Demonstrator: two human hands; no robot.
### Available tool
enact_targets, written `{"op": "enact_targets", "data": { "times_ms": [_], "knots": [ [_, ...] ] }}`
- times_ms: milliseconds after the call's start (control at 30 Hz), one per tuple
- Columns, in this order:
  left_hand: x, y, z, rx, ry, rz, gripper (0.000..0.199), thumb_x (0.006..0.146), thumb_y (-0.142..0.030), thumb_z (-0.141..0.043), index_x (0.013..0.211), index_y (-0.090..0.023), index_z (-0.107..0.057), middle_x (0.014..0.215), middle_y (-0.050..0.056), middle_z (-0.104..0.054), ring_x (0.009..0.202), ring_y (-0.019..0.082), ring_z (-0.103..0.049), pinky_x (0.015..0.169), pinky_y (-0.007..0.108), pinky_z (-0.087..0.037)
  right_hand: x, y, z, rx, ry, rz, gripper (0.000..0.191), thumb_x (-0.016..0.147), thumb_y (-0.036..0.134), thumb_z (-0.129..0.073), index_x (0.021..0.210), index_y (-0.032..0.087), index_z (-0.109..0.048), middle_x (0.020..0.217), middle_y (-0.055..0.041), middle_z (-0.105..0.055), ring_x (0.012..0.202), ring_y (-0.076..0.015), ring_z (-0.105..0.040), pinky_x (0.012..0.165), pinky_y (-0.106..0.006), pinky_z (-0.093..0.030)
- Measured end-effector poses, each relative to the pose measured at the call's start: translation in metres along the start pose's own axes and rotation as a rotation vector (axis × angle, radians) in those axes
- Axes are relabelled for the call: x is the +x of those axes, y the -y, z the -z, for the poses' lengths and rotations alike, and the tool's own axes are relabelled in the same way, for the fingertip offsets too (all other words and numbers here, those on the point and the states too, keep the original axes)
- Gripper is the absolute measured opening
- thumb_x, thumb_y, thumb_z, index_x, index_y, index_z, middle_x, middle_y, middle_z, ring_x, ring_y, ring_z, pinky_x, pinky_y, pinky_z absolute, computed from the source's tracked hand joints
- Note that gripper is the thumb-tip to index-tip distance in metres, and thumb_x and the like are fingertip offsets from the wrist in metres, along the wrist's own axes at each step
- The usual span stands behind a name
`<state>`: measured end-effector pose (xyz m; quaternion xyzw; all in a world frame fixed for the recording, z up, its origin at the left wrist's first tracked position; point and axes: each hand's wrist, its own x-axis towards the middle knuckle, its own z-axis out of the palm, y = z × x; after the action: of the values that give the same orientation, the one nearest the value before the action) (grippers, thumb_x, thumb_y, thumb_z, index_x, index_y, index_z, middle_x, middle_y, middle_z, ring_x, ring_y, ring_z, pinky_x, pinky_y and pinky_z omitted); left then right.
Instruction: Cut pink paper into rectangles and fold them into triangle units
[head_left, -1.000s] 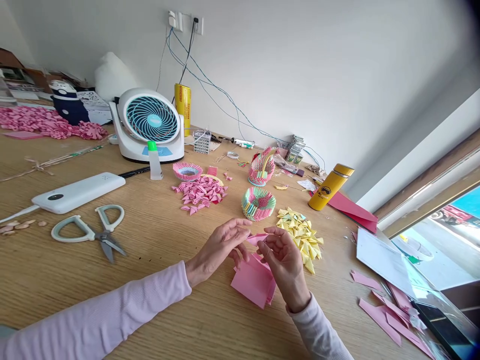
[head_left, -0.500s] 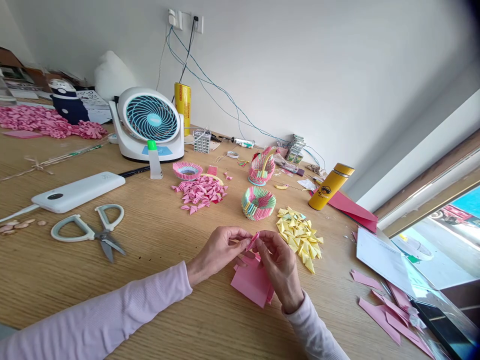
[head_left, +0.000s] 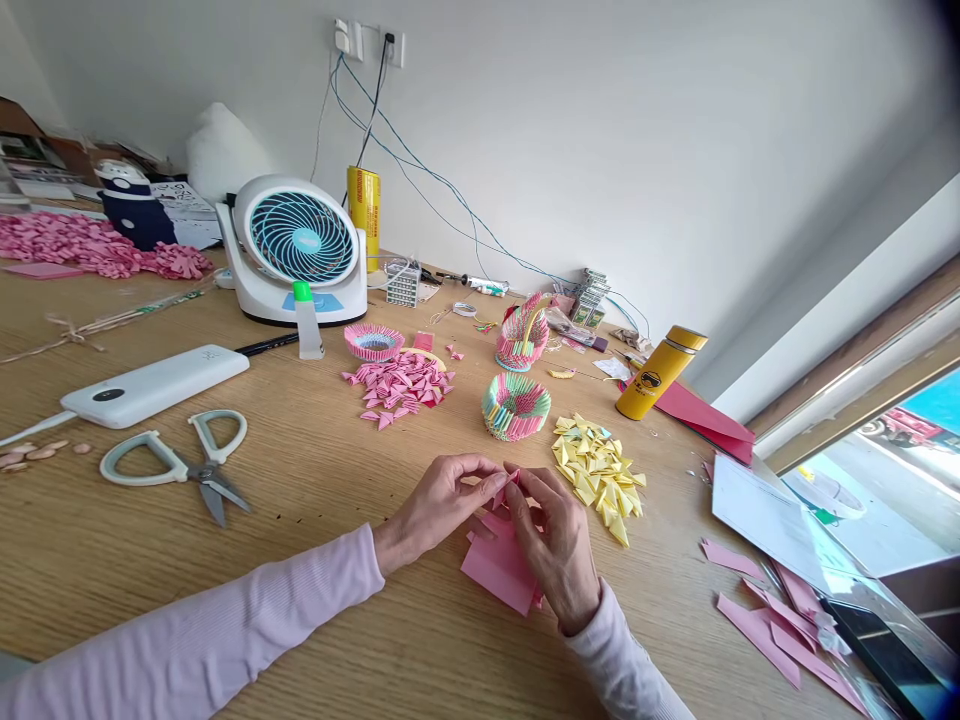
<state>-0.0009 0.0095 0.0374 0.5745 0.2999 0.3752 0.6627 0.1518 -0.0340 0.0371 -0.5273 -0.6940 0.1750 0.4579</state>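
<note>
A small folded piece of pink paper (head_left: 507, 491) is pinched between the fingertips of both hands, partly covered by them. My left hand (head_left: 448, 505) grips it from the left, thumb on top. From the right, my right hand (head_left: 553, 535) holds its other side, thumb and forefinger closed on it. Beneath the hands lies a stack of pink paper sheets (head_left: 499, 572) on the wooden table. Beyond them stands a green, pink and yellow woven-looking paper bowl (head_left: 516, 407). A pile of yellow folded paper triangles (head_left: 598, 468) is right of it, and pink folded triangles (head_left: 401, 385) lie to the left.
Open scissors (head_left: 195, 462) and a white power bank (head_left: 156, 385) lie on the left. Farther back are a fan (head_left: 300, 245), a glue bottle (head_left: 307, 322) and a paper basket (head_left: 522, 335). A yellow flask (head_left: 661, 373) and pink paper strips (head_left: 759, 638) are on the right.
The right hand has turned slightly, its fingers now covering more of the folded pink paper. The left hand stays almost in place, and the view has shifted very slightly.
</note>
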Motion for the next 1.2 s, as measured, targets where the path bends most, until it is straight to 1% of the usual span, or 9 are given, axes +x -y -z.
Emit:
{"op": "enact_targets", "data": {
  "times_ms": [233,400,467,633,700,800,900,1033,1200],
  "knots": [
    [0.0029,0.0046,0.0006,0.007,-0.012,0.011,0.038,0.081,-0.045,-0.065,0.101,-0.013,-0.066,0.091,0.007,-0.067,0.074,0.017,-0.066,0.055,0.027,-0.061,-0.0003,0.0036,0.0015,-0.053,0.029,0.038,0.027,0.094,0.021,-0.043,0.098,0.014,-0.069,0.087,-0.0077,-0.060,0.073,-0.0164,-0.058,0.064,-0.026,-0.045],
    [0.0042,0.0056,0.0019,0.074,-0.021,-0.027,0.035,0.081,-0.046,-0.063,0.092,-0.013,-0.066,0.085,0.005,-0.066,0.071,0.018,-0.066,0.050,0.027,-0.059,-0.0014,0.0068,0.0013,-0.019,0.039,0.014,0.029,0.094,0.019,-0.041,0.100,0.012,-0.068,0.086,-0.0075,-0.059,0.075,-0.0162,-0.058,0.067,-0.027,-0.044],
    [0.0045,0.0058,0.0028,0.121,-0.037,-0.057,0.034,0.082,-0.046,-0.062,0.091,-0.013,-0.066,0.084,0.005,-0.066,0.071,0.019,-0.067,0.048,0.025,-0.057,-0.0018,0.0073,0.0006,-0.007,0.036,0.015,0.030,0.093,0.018,-0.041,0.101,0.012,-0.069,0.086,-0.0075,-0.059,0.074,-0.0159,-0.058,0.065,-0.026,-0.044],
    [0.0059,0.0065,0.0045,0.331,-0.103,-0.250,0.025,0.086,-0.036,-0.061,0.086,-0.012,-0.069,0.076,0.005,-0.070,0.069,0.014,-0.065,0.061,0.021,-0.053,-0.0032,0.0049,-0.0021,0.002,0.012,0.031,0.030,0.093,0.018,-0.043,0.105,0.012,-0.069,0.084,-0.0065,-0.060,0.066,-0.0141,-0.054,0.055,-0.024,-0.041],
    [0.0060,0.0071,0.0045,0.371,-0.128,-0.278,0.022,0.085,-0.034,-0.062,0.086,-0.013,-0.069,0.076,0.005,-0.070,0.067,0.013,-0.064,0.060,0.020,-0.051,-0.0036,0.0027,-0.0030,0.000,0.000,0.044,0.029,0.092,0.017,-0.044,0.107,0.014,-0.069,0.084,-0.0062,-0.060,0.065,-0.0137,-0.053,0.054,-0.024,-0.041],
    [0.0051,0.0076,0.0040,0.316,-0.139,-0.238,0.023,0.083,-0.034,-0.064,0.089,-0.012,-0.067,0.075,0.004,-0.069,0.054,0.010,-0.059,0.049,0.018,-0.047,-0.0039,-0.0002,-0.0037,-0.020,-0.014,0.070,0.029,0.091,0.016,-0.045,0.110,0.014,-0.067,0.084,-0.0062,-0.060,0.067,-0.0140,-0.054,0.054,-0.024,-0.042],
    [0.0041,0.0071,0.0034,0.183,-0.091,-0.149,0.028,0.084,-0.038,-0.063,0.091,-0.011,-0.064,0.065,0.001,-0.064,0.042,0.008,-0.054,0.038,0.018,-0.041,-0.0042,-0.0009,-0.0038,-0.024,-0.019,0.042,0.030,0.093,0.020,-0.044,0.115,0.014,-0.064,0.083,-0.0060,-0.060,0.065,-0.0139,-0.056,0.054,-0.024,-0.043],
    [0.0035,0.0061,0.0024,0.131,-0.091,-0.116,0.030,0.082,-0.040,-0.064,0.091,-0.011,-0.064,0.056,-0.002,-0.060,0.041,0.009,-0.055,0.036,0.017,-0.041,-0.0041,0.0007,-0.0046,0.051,-0.037,-0.048,0.029,0.092,0.029,-0.050,0.116,0.015,-0.057,0.083,-0.0045,-0.061,0.060,-0.0122,-0.058,0.047,-0.022,-0.044],
    [0.0023,0.0056,0.0004,0.161,-0.096,-0.092,0.032,0.080,-0.042,-0.066,0.091,-0.011,-0.066,0.051,-0.002,-0.058,0.040,0.009,-0.054,0.037,0.018,-0.044,-0.0033,0.0033,-0.0048,0.095,-0.051,-0.069,0.013,0.089,0.025,-0.052,0.099,0.018,-0.053,0.076,-0.0022,-0.063,0.057,-0.0122,-0.060,0.047,-0.021,-0.044]
  ]
}}
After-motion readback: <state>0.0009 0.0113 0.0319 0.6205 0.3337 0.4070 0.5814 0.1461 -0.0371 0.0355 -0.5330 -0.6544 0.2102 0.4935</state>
